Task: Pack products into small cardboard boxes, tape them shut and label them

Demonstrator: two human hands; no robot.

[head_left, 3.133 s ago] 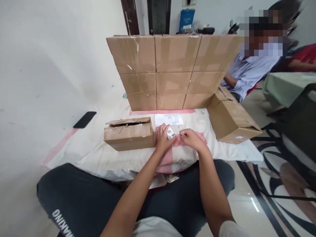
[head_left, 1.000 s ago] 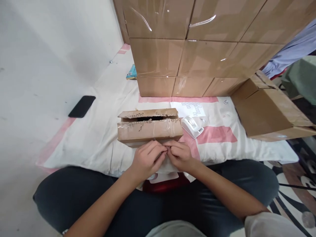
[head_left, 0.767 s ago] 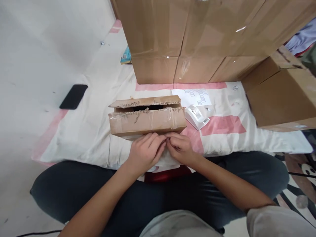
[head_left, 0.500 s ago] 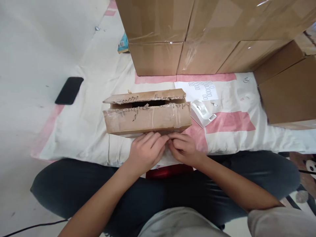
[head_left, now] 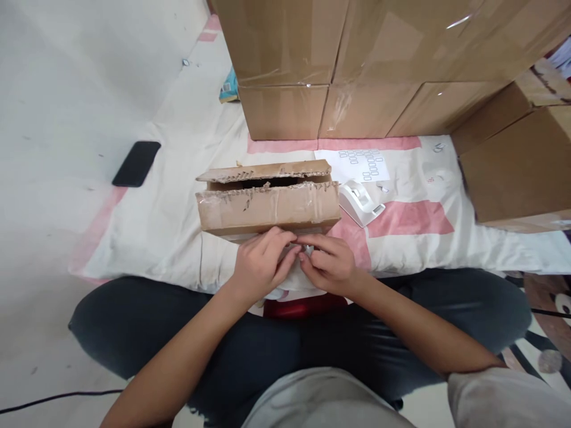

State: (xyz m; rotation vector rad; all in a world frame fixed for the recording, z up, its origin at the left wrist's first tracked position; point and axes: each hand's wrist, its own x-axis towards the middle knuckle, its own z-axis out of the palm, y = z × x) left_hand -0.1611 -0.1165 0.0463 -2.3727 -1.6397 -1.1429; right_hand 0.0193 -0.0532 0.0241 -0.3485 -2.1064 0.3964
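My left hand [head_left: 263,260] and my right hand [head_left: 331,263] meet at the fingertips, just in front of a worn cardboard box [head_left: 270,209] with ragged, partly parted top flaps. Between the fingers of my right hand is a small shiny, clear piece [head_left: 308,249], too small to name. The fingers of my left hand are bent towards it; what they hold, if anything, is hidden. Right of the box stands a white tape dispenser [head_left: 360,203], and behind that lies a white sheet [head_left: 352,165] printed with small rectangles.
Large taped cartons [head_left: 285,112] stand at the back, and another carton [head_left: 517,169] is at the right. A black phone [head_left: 136,164] lies on the left of the bedding. Something red [head_left: 306,307] sits by my lap. A blue packet [head_left: 229,88] is beside the cartons.
My fingertips have shifted slightly, and the small shiny piece now shows between the fingers of my right hand. The whole view has shifted a little.
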